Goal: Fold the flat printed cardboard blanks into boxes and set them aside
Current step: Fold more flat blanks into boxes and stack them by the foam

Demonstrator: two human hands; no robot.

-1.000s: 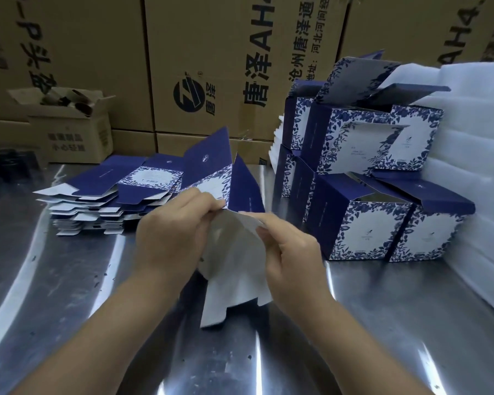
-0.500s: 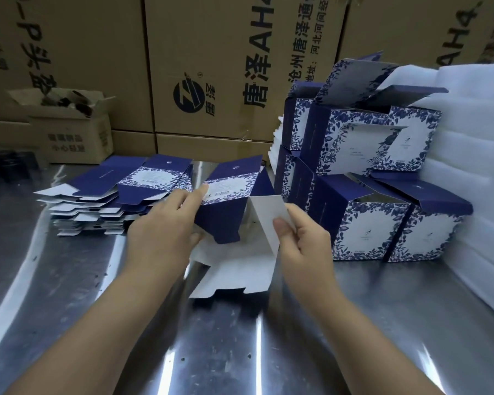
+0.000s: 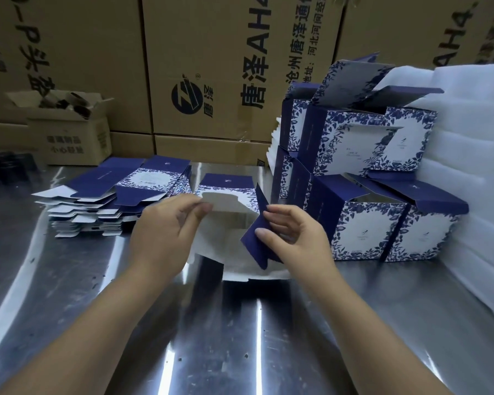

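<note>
My left grip (image 3: 166, 235) pinches a white inner flap of the half-opened blank (image 3: 227, 228) between thumb and curled fingers, though blur softens the fingertips. My right grip (image 3: 294, 238) pinches the navy side flap (image 3: 253, 249) between thumb and forefinger, the other fingers loosely curled. The blank sits on the counter (image 3: 240, 337) dead ahead at twelve o'clock, between the two grips, its printed panel standing on the far side and its white inside facing me. I judge that I hold opposite flaps so each can be turned inward in order and the base locks. The stack of flat blanks (image 3: 97, 181) lies at ten o'clock, near my left side, which suits it as the supply. The finished boxes (image 3: 365, 232) stand two high at two o'clock with lids open, backed against white foam sheets (image 3: 468, 172) at three o'clock; I take that as the set-aside spot. The counter is polished steel, streaked with reflected light, and probably slick under card. Brown shipping cartons (image 3: 211, 67) wall off twelve o'clock, with a small open carton (image 3: 77, 138) at eleven.
</note>
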